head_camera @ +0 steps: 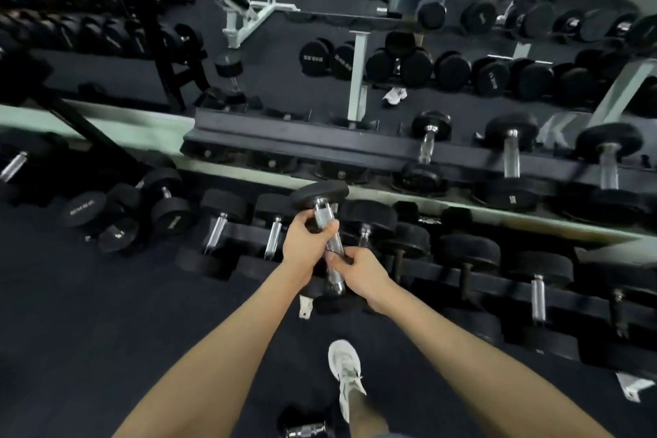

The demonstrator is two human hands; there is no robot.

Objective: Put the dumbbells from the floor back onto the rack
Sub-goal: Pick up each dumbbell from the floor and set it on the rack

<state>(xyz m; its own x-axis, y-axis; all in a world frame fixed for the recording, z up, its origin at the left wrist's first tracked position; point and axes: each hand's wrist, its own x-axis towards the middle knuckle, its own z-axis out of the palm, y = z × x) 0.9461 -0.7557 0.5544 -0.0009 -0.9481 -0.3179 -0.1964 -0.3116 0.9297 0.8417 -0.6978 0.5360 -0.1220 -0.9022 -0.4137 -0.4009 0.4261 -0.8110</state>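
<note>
I hold a black dumbbell (320, 194) with a knurled chrome handle in both hands, above the lower tier of the rack (497, 286). My left hand (305, 242) grips the upper part of the handle. Just below it, my right hand (355, 270) grips the lower part. The dumbbell's far head points up and away; its near head is mostly hidden behind my hands. Another dumbbell (305, 428) lies on the floor by my foot at the bottom edge.
The rack's upper tier (320, 146) has free slots at its left and dumbbells at the right. A few dumbbells (117, 220) lie on the floor at the left. A mirror behind the rack reflects the gym. My white shoe (346, 377) stands on the dark floor.
</note>
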